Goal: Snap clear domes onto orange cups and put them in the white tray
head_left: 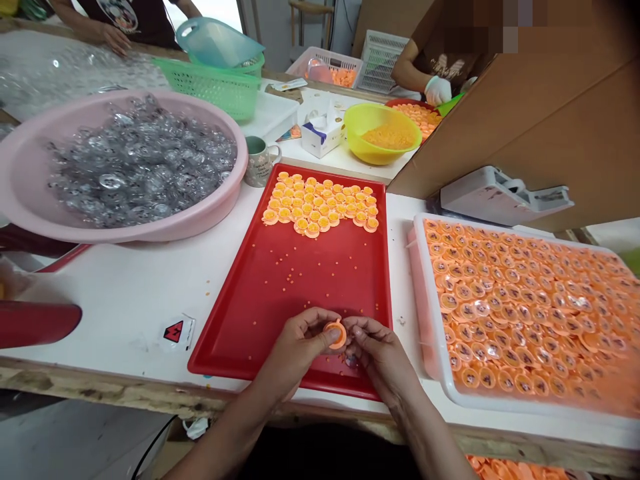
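- Left hand [305, 339]: thumb and fingers pinch an orange cap [336, 335], its open round side turned up toward the worker.
- Right hand [373, 343]: fingers bent and drawn close together, tips at the cap's right rim. Cannot tell from here whether they grip it or only sit beside it.
- A clear piece [351, 361] shows below the right fingers; cannot tell if held or lying loose.
- Position of the cap: above the red tray [260, 293], toward the tray's near edge, right of its middle.
- On the tray: filled caps [314, 212] with yellow-orange centres, packed in uneven rows along the far edge. Small orange beads [284, 289] lie scattered between these rows and the hands.
- White table [150, 287], left side: pink basin [200, 223] heaped with clear plastic parts [145, 167]. A printed packet [174, 331] lies near the table's near edge, left of the tray.
- Right of the tray: white tub [423, 313] of orange discs [525, 313] under clear covers, close to the table's near edge.
- Mug [259, 170] just beside the tray's far left corner.
- Beyond the tray's far edge: tissue box [320, 137] and yellow bowl [373, 153] of orange grains.
- Far right, a co-worker's gloved hand [439, 91].
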### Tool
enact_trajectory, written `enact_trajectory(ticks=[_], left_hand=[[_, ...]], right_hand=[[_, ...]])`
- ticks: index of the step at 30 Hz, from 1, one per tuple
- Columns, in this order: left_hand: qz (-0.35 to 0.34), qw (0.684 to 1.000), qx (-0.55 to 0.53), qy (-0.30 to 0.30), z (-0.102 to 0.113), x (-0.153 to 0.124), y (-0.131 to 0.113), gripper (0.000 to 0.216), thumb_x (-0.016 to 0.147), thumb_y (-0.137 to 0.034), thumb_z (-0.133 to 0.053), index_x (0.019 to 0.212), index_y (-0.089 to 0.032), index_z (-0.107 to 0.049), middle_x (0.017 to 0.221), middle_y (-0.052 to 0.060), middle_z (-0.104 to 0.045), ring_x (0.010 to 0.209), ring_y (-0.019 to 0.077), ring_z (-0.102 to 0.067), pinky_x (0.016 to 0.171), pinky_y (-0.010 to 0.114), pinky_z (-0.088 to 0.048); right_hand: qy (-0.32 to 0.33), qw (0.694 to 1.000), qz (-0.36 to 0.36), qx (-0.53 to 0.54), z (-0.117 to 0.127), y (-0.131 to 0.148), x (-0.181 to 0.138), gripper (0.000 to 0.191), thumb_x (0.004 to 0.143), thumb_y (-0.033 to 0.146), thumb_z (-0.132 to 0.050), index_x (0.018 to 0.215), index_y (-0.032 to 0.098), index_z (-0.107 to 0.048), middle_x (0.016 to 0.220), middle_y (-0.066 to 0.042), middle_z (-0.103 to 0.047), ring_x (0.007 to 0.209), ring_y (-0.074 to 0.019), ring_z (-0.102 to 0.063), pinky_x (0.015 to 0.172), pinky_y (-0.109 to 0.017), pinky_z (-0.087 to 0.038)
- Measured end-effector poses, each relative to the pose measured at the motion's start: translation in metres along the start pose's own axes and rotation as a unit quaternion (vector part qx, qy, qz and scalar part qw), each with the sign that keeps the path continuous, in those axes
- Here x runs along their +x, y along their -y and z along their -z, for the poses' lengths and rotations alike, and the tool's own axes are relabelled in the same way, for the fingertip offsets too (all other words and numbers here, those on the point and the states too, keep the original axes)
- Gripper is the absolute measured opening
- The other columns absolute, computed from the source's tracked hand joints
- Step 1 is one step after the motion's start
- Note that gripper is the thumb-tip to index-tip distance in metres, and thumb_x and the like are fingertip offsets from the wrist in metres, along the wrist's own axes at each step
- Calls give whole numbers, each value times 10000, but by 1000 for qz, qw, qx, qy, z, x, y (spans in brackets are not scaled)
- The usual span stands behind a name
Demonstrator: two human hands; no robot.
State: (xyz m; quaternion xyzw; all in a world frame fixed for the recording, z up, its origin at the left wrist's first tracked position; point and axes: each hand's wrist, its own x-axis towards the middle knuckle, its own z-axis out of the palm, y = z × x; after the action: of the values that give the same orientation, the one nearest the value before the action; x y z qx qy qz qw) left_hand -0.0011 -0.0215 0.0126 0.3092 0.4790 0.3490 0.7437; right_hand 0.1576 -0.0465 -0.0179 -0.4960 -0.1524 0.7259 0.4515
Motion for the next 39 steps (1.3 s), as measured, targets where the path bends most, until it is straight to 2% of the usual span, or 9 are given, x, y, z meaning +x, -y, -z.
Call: enact_trajectory(ticks=[3, 7, 11, 16, 19, 24, 29, 33, 39], left_hand=[[-15, 999, 43, -10, 1, 3, 2, 219, 737, -316, -732, 888, -165, -686, 855, 42, -688, 837, 189, -647, 769, 304, -541], [-15, 998, 60, -20, 1, 6, 3, 223, 720, -308, -740, 887, -169, -690, 853, 39, -684, 827, 185, -637, 774, 313, -547], [-2, 1000, 16, -15, 3, 7, 2, 256, 723, -336, -743, 902, -163, -685, 846, 41, -677, 823, 185, -636, 786, 346, -558], [13, 997, -44, -63, 15, 8, -1, 330, 691, -343, -779, 964, -183, -688, 946, 45, -674, 852, 188, -639, 732, 345, -584], [13, 996, -46, -69, 19, 8, -2, 320, 693, -329, -786, 956, -170, -698, 947, 47, -681, 852, 176, -643, 778, 335, -580], [12, 997, -57, -48, 15, 8, -2, 273, 725, -339, -762, 925, -163, -702, 953, 48, -675, 928, 191, -620, 852, 369, -569], [19, 998, -25, -45, 13, 10, 0, 265, 747, -338, -743, 953, -174, -712, 984, 58, -674, 925, 194, -616, 755, 307, -580], [19, 998, -17, -51, 12, 12, 1, 298, 741, -338, -751, 991, -177, -717, 1012, 68, -690, 909, 196, -632, 708, 272, -573], [26, 998, -61, -24, 4, 12, 2, 356, 724, -328, -772, 1041, -173, -726, 1076, 82, -707, 1041, 250, -627, 911, 399, -549]], right_hand=[[-10, 998, 19, -58, 2, 3, -7, 359, 764, 464, -733, 957, 162, -732, 732, -59, -700, 623, -144, -620, 545, -239, -472], [-44, 987, 46, -145, 6, 1, -10, 406, 705, 429, -795, 1009, 167, -733, 761, -67, -725, 682, -170, -646, 597, -271, -512], [-58, 994, 43, -79, 9, -3, -6, 398, 674, 396, -823, 983, 172, -709, 763, -62, -729, 612, -162, -642, 547, -273, -506], [-2, 999, 49, -4, 8, 6, -10, 254, 704, 312, -815, 856, 177, -661, 767, -46, -717, 615, -131, -620, 568, -244, -488], [25, 999, 31, 21, 7, 11, -13, 212, 727, 291, -799, 846, 195, -651, 820, -44, -724, 652, -127, -623, 592, -235, -479], [53, 998, 35, 25, 6, 11, -13, 232, 754, 282, -776, 945, 212, -665, 792, -30, -717, 636, -122, -607, 612, -243, -468], [43, 997, 61, -1, 6, 12, -14, 201, 769, 298, -760, 906, 198, -653, 788, -38, -714, 613, -124, -598, 607, -249, -462], [12, 995, 93, -27, 7, 14, -13, 203, 755, 318, -769, 844, 206, -625, 816, -37, -705, 731, -160, -626, 646, -258, -470], [-43, 966, 169, -192, 19, 17, -11, 92, 768, 281, -753, 791, 226, -682, 1050, -28, -651, 1029, -196, -572, 879, -294, -435]])
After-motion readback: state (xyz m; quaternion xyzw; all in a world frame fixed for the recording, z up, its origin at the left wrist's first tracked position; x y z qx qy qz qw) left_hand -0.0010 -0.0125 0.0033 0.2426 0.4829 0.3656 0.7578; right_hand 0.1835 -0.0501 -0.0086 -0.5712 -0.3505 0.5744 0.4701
